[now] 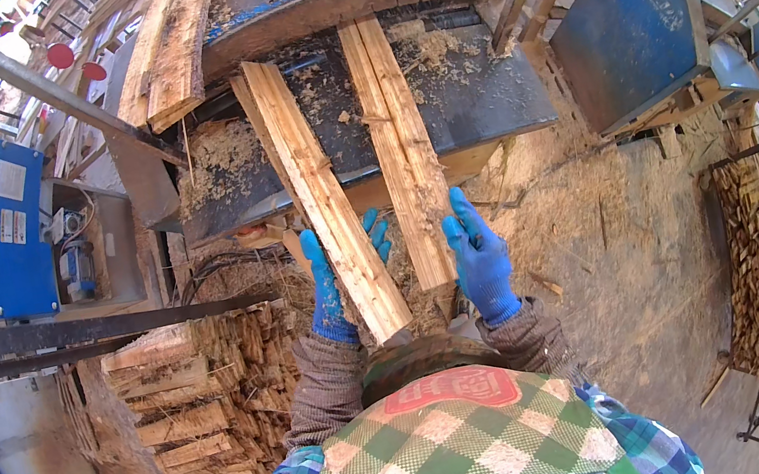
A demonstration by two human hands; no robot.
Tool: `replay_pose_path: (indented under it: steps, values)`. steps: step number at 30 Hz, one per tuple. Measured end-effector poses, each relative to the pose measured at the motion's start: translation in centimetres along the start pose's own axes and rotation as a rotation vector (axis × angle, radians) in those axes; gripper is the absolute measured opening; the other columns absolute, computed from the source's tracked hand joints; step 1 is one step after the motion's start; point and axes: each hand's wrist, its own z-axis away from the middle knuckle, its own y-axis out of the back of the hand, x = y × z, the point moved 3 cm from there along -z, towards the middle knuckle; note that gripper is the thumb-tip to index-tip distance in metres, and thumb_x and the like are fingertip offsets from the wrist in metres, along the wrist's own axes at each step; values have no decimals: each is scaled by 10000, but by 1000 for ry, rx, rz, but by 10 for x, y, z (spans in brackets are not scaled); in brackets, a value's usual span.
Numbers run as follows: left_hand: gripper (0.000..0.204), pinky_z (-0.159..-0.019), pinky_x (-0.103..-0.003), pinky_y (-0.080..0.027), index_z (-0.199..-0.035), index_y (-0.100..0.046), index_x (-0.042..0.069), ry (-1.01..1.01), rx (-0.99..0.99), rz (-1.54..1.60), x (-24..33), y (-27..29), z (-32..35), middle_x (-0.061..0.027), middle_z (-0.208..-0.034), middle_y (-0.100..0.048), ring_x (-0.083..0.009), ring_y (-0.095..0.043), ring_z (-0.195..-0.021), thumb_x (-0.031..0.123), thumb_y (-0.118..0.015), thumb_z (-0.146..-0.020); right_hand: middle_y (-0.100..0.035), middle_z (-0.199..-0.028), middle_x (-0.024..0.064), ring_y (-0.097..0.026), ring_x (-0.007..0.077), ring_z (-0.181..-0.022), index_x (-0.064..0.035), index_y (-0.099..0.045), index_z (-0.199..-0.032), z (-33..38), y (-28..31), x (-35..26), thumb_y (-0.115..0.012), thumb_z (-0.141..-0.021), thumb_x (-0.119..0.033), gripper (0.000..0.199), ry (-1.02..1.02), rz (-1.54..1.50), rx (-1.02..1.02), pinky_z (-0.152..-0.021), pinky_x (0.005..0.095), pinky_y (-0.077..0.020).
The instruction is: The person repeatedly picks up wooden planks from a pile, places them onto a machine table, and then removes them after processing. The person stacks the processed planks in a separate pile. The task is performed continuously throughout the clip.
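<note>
Both my hands wear blue gloves. My left hand (330, 291) is closed around the near part of a rough wooden board (329, 200) from below, its fingers showing on both sides. The board slants toward me, its far end over the metal machine table (489, 106); a second strip shows along its left edge. To the right, a pair of narrow planks (397, 132) lies side by side, near ends overhanging the table. My right hand (484, 264) is at their right edge near the end, fingers stretched and apart. Whether any fingers reach beneath the planks is hidden.
Sawdust (223, 153) covers parts of the table. Two long boards (174, 50) lie at the far left. A blue machine housing (634, 40) stands right, a blue control box (15, 230) left. Wood stacks (187, 413) sit lower left and far right. A metal rail (110, 320) crosses at left.
</note>
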Motion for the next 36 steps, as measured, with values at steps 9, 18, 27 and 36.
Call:
replay_pose_path:
  steps: [9, 18, 27, 36]
  values:
    - [1097, -1160, -502, -428, -1624, -163, 129, 32, 73, -91, 8, -9, 4, -214, -1611, -310, -372, -393, -1444, 843, -478, -853, -640, -1187, 159, -642, 294, -1027, -80, -640, -1352, -112, -35, -7, -636, -980, -91, 372, 478, 496, 148, -844, 387, -544]
    - [1084, -1049, -487, -546, -1622, -170, 136, 18, 83, 46, 6, -1, 2, -240, -1603, -305, -381, -490, -1365, 822, -513, -857, -636, -1191, 183, -625, 346, -1074, -80, -631, -1350, -184, -70, -11, -598, -1007, -347, 436, 224, 625, 322, -930, 440, -519]
    - [1054, -999, -438, -582, -1612, -192, 112, -2, 90, -235, 16, -25, 4, -259, -1528, -399, -343, -524, -1338, 789, -532, -879, -506, -1444, 212, -523, 321, -1313, -27, -384, -1531, -93, -62, -26, -673, -984, -356, 701, 14, -201, -317, -1093, 445, -447]
    - [1045, -1046, -373, -511, -1637, 9, 120, -111, 254, -423, -17, -28, 26, -192, -1451, -525, -270, -574, -1295, 266, -755, -939, -528, -1497, 179, -653, 186, -1153, -58, -349, -1575, 54, 2, -23, -619, -1034, -219, 626, -141, 68, -250, -926, 327, -554]
